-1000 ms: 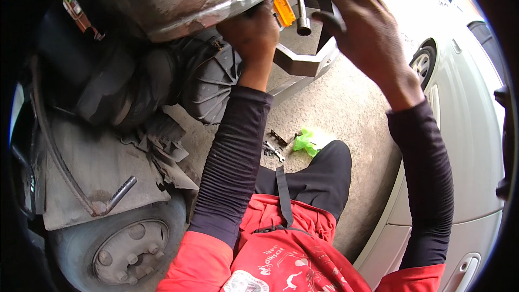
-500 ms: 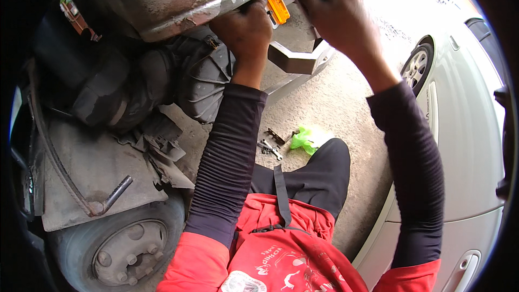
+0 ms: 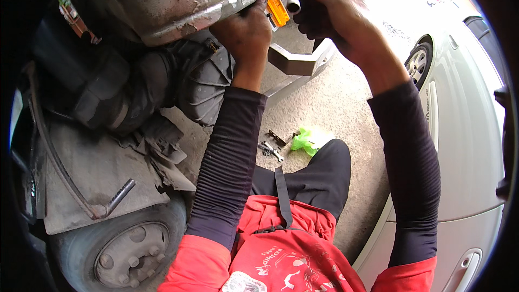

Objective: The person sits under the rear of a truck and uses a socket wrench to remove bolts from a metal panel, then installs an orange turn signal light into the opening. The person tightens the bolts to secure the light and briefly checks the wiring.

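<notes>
your left hand [image 3: 243,31] is up at twelve o'clock, fingers curled and pressed against the lower edge of the grey metal fender [image 3: 178,5]. just right of it sits the orange reflector [image 3: 277,11], with your fingertips touching its left side. your right hand [image 3: 335,16] is closed around a silver socket tool [image 3: 292,3] at about one o'clock, the socket end poking out between thumb and fingers toward the reflector. both hands are gripping, neither is spread.

to do this well, i'd judge you want the socket square on the fastener before you turn, and the left hand bracing the fender edge so the reflector does not twist. keep the wrist in line with the tool; a tilted socket could slip off.

no real container shows. down on the concrete ground [image 3: 346,108] near six o'clock of your hands, by your knee, lie a few loose small tools [image 3: 272,147] beside a crumpled green bag [image 3: 304,141]; whether anything is inside it cannot be told. a truck wheel [image 3: 121,254] sits at seven o'clock, a white car [image 3: 465,130] at three.
</notes>
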Tool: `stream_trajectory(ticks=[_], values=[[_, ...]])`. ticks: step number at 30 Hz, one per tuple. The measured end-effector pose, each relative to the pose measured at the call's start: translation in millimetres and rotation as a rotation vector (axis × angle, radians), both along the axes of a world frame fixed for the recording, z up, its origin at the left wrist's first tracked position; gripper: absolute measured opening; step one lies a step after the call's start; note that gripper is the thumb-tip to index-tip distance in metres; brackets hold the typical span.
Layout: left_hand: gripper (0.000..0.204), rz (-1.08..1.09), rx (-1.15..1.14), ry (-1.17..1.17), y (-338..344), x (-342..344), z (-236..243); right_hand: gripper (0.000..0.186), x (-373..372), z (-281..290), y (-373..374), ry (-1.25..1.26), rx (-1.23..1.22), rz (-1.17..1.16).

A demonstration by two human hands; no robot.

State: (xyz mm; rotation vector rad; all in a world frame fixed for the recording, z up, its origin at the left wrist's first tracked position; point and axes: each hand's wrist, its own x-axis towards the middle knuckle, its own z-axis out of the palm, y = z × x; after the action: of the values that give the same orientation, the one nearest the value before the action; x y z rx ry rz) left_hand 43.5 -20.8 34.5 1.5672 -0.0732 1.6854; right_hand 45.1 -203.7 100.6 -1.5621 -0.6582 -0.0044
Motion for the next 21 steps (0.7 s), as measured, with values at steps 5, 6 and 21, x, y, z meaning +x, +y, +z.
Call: stream_trajectory(ticks=[5,6,21], values=[[0.025,0.049,-0.012,-0.039,1,1,5,0.033,-17,7,-16,-1.462,-0.452,-0.529],[0.025,0.049,-0.011,-0.062,-4,3,4,0.030,-13,8,-14,-1.583,-0.506,-0.514],[0.018,0.021,0.056,-0.107,-1,10,-3,0.034,-4,12,5,-0.496,-0.597,-0.366]])
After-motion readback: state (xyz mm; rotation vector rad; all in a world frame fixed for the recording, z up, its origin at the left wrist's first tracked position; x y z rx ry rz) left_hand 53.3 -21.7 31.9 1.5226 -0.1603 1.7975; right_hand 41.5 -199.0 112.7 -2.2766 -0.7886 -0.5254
